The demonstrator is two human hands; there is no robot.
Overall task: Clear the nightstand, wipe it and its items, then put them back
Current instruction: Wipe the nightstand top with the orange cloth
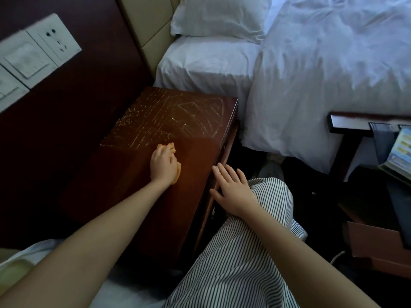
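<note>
The dark wooden nightstand (138,196) stands between two beds, and its top bears no items. Scratch-like light marks cover its far half. My left hand (163,165) presses an orange cloth (172,147) onto the middle of the top, fingers curled over it. My right hand (233,192) rests with straight fingers on the nightstand's right front edge, above my striped trouser leg.
A white bed (311,74) with a pillow (220,16) lies to the right and behind. Wall switches and a socket (53,41) sit on the dark panel at left. A dark wooden rack (347,123) with a booklet (400,150) stands at far right.
</note>
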